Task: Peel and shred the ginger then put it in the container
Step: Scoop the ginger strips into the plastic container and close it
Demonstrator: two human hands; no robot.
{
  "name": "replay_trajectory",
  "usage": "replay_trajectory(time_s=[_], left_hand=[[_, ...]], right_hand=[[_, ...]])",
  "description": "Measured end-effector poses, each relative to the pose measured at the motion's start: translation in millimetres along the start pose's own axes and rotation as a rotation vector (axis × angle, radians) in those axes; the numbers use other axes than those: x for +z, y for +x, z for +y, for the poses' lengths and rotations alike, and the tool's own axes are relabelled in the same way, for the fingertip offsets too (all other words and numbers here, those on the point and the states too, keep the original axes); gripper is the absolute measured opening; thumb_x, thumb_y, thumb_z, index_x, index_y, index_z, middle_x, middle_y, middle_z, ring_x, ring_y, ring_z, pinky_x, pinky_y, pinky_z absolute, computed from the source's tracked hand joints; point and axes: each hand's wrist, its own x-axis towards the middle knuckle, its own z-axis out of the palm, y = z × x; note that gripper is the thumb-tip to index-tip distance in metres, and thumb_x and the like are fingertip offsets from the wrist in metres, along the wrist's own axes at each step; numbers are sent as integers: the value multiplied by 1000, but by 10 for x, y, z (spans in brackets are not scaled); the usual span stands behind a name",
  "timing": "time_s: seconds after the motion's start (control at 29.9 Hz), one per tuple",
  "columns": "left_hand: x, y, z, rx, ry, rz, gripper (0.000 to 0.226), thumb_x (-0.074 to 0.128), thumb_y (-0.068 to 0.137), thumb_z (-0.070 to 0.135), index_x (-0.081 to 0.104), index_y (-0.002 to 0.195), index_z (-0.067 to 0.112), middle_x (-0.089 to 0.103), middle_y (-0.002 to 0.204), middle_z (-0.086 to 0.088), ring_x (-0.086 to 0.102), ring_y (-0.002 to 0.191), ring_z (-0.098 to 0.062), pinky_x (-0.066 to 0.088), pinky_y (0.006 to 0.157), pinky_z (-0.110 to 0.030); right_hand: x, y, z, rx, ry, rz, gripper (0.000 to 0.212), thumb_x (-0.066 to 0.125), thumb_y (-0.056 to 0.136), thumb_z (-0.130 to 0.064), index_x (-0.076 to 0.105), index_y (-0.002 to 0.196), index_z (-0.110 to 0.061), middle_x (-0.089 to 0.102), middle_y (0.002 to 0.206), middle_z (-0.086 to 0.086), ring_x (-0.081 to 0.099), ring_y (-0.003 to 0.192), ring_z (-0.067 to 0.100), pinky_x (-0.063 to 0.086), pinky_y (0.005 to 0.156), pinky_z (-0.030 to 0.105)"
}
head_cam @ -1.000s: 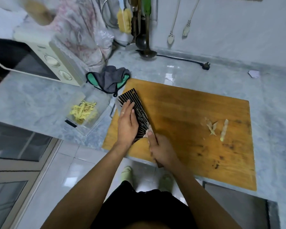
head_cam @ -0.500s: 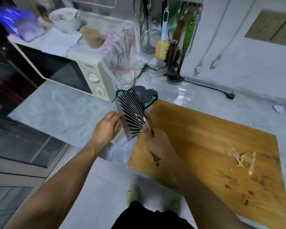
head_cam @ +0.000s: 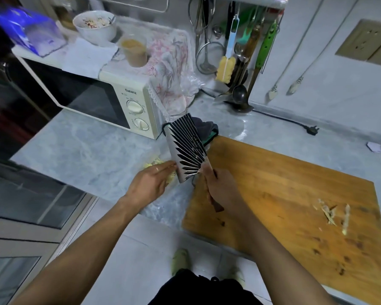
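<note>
My right hand (head_cam: 221,189) grips the wooden handle of a broad cleaver (head_cam: 186,148) with a black striped blade, held tilted up over the counter's left side. My left hand (head_cam: 151,183) reaches along the blade's lower edge with straight fingers touching it, above a clear container (head_cam: 156,208) that is mostly hidden. Yellow shredded ginger (head_cam: 151,164) shows just behind my left hand. Ginger peel scraps (head_cam: 330,213) lie on the right of the wooden cutting board (head_cam: 273,194).
A white microwave (head_cam: 110,100) with a bowl and a cup on top stands at the back left. A dark cloth (head_cam: 207,128) lies behind the cleaver. Utensils hang on the wall, and a black plug (head_cam: 311,129) lies on the marble counter.
The cleaver was lifted off the cutting board and carried left over the container. My left hand slid from the blade's flat down to its lower edge over the ginger shreds.
</note>
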Motion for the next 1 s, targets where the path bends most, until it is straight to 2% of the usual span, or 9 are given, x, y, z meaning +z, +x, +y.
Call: replay_trajectory(time_s=[0.2, 0.37, 0.4, 0.47, 0.5, 0.57, 0.7, 0.8, 1.0], left_hand=[[-156, 59, -57, -282, -43, -6, 27, 50, 87, 21, 74, 95, 12, 71, 99, -3, 67, 89, -28, 56, 67, -34], [-125, 186, 31, -486, -11, -99, 13, 67, 90, 29, 69, 86, 17, 62, 85, -1, 60, 82, -25, 39, 61, -28], [-103, 184, 33, -490, -11, -118, 12, 65, 90, 23, 70, 100, 18, 63, 94, -3, 60, 89, -28, 42, 63, -30], [-66, 178, 59, -489, -31, -159, 46, 62, 87, 11, 60, 132, 21, 61, 116, -8, 58, 104, -33, 48, 74, -35], [-60, 176, 98, -499, -78, -146, 52, 62, 86, 9, 57, 136, 20, 60, 123, -8, 57, 109, -33, 49, 79, -35], [-17, 169, 216, -503, -199, -54, 42, 64, 87, 10, 64, 128, 17, 62, 124, -8, 58, 110, -30, 45, 84, -28], [65, 188, 624, -449, -439, 77, 18, 65, 92, 11, 74, 107, 12, 71, 105, -4, 63, 93, -16, 39, 79, -11], [130, 212, 906, -460, -518, 8, 14, 65, 93, 15, 74, 103, 12, 69, 96, 1, 59, 83, -7, 36, 72, 0], [361, 167, 1273, -475, -599, -135, 13, 68, 92, 17, 76, 101, 15, 71, 93, 3, 61, 80, -4, 40, 72, 1]], right_hand=[[-32, -98, -79, 28, 81, -8, 59, 39, 103, -54, 54, 64, -12, 56, 48, 2, 53, 41, 17, 46, 45, 27], [-90, -194, -39, 1, 31, 13, 61, 39, 103, -53, 53, 61, -12, 56, 47, 2, 53, 40, 15, 46, 45, 25], [-105, -209, -12, 8, 22, 25, 61, 39, 104, -52, 54, 60, -13, 56, 47, 2, 54, 40, 14, 46, 46, 25], [-157, -247, 52, 16, 37, 60, 63, 39, 103, -53, 55, 63, -7, 55, 48, 3, 53, 41, 16, 45, 48, 28], [-190, -275, 101, 16, 51, 84, 65, 39, 103, -53, 56, 67, -2, 55, 50, 5, 53, 43, 18, 43, 50, 30], [-263, -370, 222, 44, 91, 132, 66, 40, 103, -53, 55, 74, 5, 54, 52, 6, 52, 46, 21, 41, 50, 33], [-430, -623, 567, 204, 247, 209, 49, 46, 104, -44, 48, 71, -8, 49, 51, 0, 46, 42, 19, 39, 43, 29], [-536, -733, 880, 299, 306, 262, 40, 53, 102, -39, 47, 75, -10, 47, 50, 0, 44, 39, 17, 38, 41, 27], [-726, -899, 1199, 364, 396, 344, 35, 58, 100, -34, 47, 77, -11, 47, 47, 1, 42, 37, 17, 36, 39, 25]])
